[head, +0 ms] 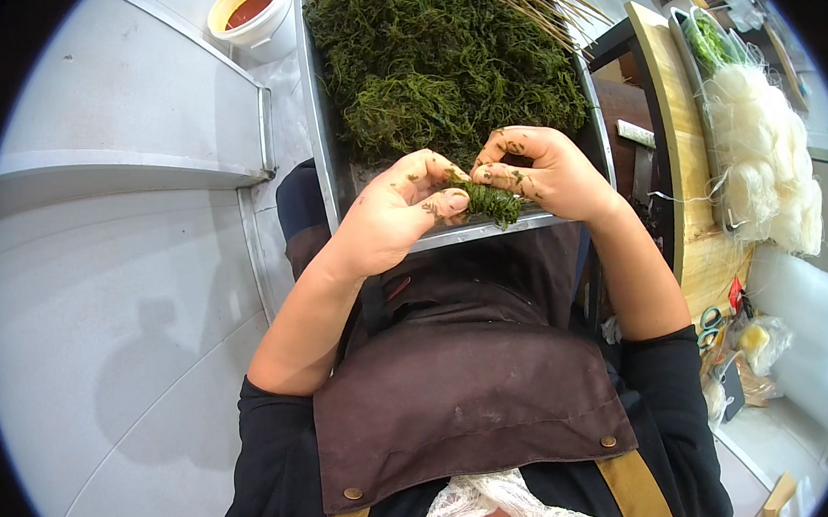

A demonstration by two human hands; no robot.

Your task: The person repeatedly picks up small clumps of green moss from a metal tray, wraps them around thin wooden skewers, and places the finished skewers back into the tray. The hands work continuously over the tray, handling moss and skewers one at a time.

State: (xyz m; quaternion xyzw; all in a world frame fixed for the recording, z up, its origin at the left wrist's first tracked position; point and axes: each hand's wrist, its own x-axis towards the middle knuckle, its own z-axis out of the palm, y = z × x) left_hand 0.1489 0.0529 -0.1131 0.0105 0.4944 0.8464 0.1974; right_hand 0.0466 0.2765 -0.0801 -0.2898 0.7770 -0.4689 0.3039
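My left hand (410, 201) pinches a small bunch of dark green, seaweed-like strands (494, 204) between thumb and fingers. From the other side, the fingertips of my right hand (552, 173) meet the same bunch at its upper edge. Both hands are over the near end of a metal tray (456, 237), and green bits stick to the skin. A large heap of the same wet green strands (437, 69) fills the tray beyond my hands. Thin wooden skewers (547, 4) lie on the heap at the far right. Whether a skewer runs through the bunch is hidden by my fingers.
A white bucket (266, 42) of reddish liquid stands at far left. On the right, a wooden table (688, 167) bears a tray with pale noodle-like bundles (759, 155) and green leaves (708, 40). Scissors (709, 324) and plastic bags (758, 342) lie lower right. A white panel (134, 278) borders the left.
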